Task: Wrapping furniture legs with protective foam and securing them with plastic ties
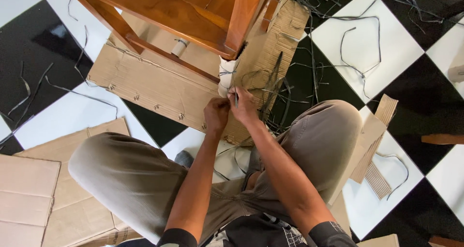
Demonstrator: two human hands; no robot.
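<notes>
I sat with my knees [130, 174] spread wide over the checkered floor [382, 48], both forearms running up toward twelve o'clock. My left hand [216, 114] was curled into a loose fist, fingers bent inward; what it pinched, if anything, I could not tell. My right hand [243, 106], touching it at its three o'clock side, was closed around a thin dark strap [236, 100] that stood up between thumb and fingers. Just beyond both hands, at twelve o'clock, lay the white wrapping [225, 75] bound about the foot of a wooden furniture leg [244, 17], with dark strands crossing it.

Under the hands lay a flattened cardboard sheet [154, 89], stretching off toward ten o'clock. A tangle of cut dark strapping [275, 89] lay at two o'clock from my right hand, and more loose strips [357, 34] were scattered farther out over the tiles. The wooden frame [164, 10] rose over everything at twelve o'clock, blocking sight of the floor behind it. More cardboard pieces [34, 198] lay at eight o'clock beside my left knee.
</notes>
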